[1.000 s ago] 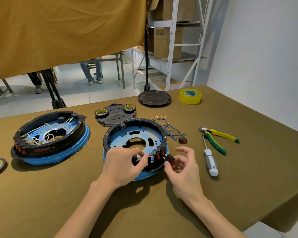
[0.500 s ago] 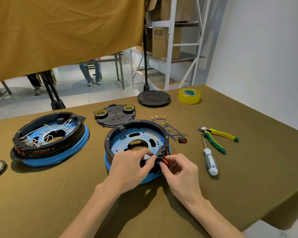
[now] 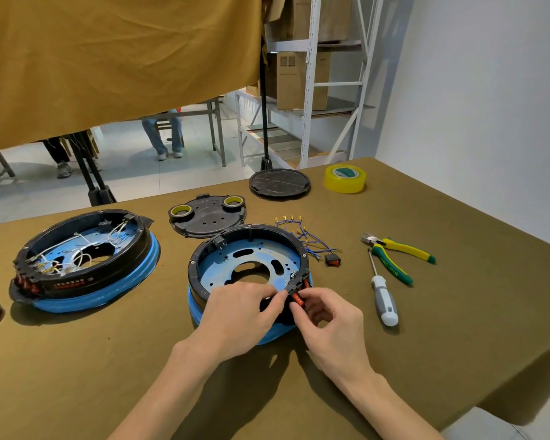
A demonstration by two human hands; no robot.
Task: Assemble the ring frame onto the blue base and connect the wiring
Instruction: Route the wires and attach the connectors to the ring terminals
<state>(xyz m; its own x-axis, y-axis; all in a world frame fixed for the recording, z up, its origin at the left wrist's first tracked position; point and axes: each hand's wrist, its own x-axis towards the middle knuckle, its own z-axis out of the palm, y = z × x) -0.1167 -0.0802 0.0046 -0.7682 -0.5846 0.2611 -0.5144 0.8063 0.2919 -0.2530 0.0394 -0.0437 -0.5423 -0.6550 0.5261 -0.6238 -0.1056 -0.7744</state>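
While the left hand (image 3: pixel 235 315) steadies the ring frame (image 3: pixel 248 236) on the blue base (image 3: pixel 277 331), the right hand (image 3: pixel 327 322) pinches a red switch (image 3: pixel 297 298) against the frame's near wall, just beside both grips.

table (image 3: pixel 458 328) — matt olive cloth | ring frame (image 3: pixel 200 258) — glossy black plastic

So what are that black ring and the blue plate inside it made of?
The black ring looks like moulded plastic: semi-gloss, with formed ribs. The blue plate seems painted or coated sheet metal, judging by its flat face and punched slots and holes, though that is uncertain.
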